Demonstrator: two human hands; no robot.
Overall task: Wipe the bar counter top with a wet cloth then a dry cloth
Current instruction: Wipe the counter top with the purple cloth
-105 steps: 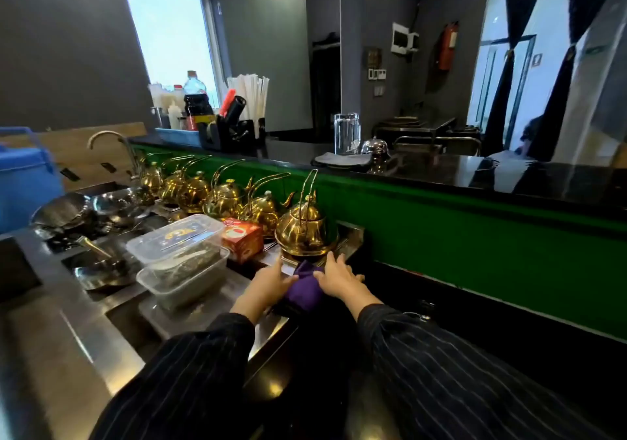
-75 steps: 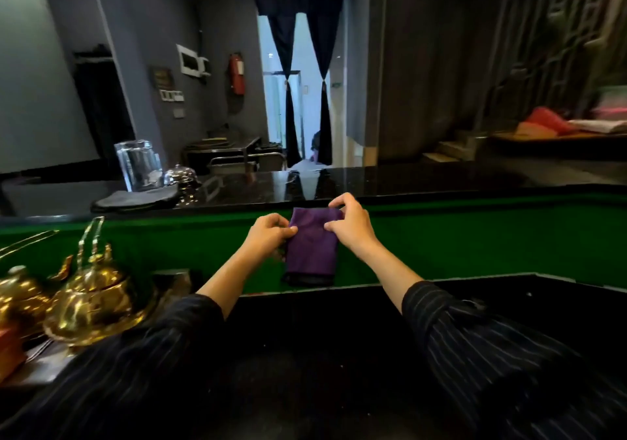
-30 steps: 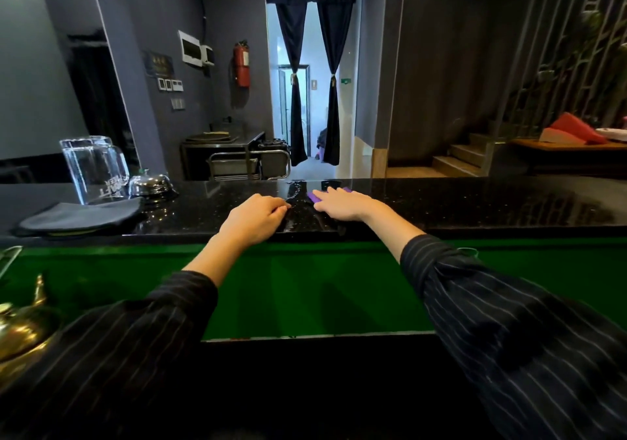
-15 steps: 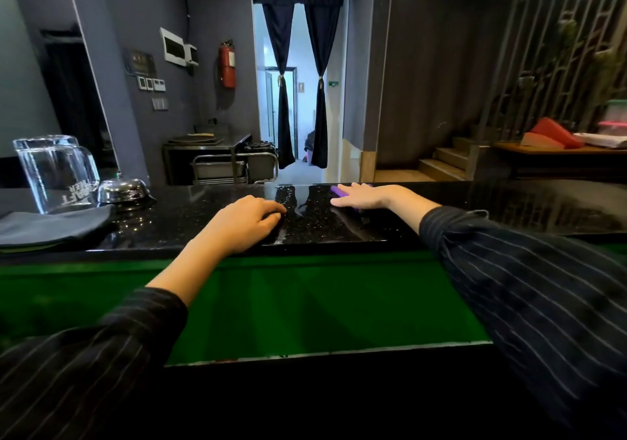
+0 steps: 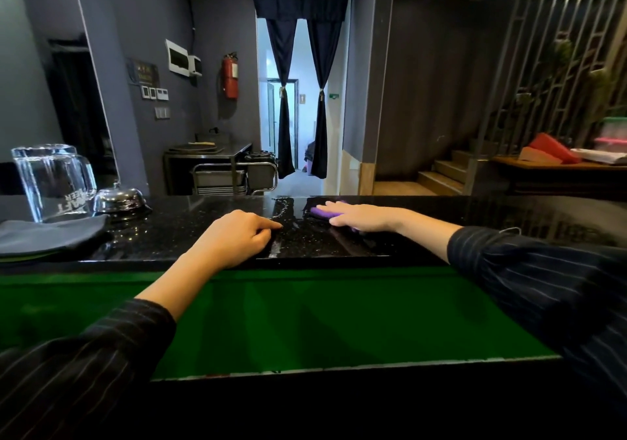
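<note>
I see right hand (image 5: pixel 359 217) pressed flat, fingers splayed, on the small purple cloth (image 5: pixel 322 213) near the far edge of the glossy black stone counter top (image 5: pixel 190 227) | left hand (image 5: pixel 237 236) loosely curled, holding nothing, beside the wet streak | cloth looks soft, limp, light; I'd pin it by palm, not pinch.

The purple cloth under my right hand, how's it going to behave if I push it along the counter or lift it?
The purple cloth lies flat under the right hand, so it is probably soft and would droop when lifted. The counter top beside it shows a glossy streak, suggesting the cloth is wet; it should glide but may bunch at an edge. It looks light.
</note>
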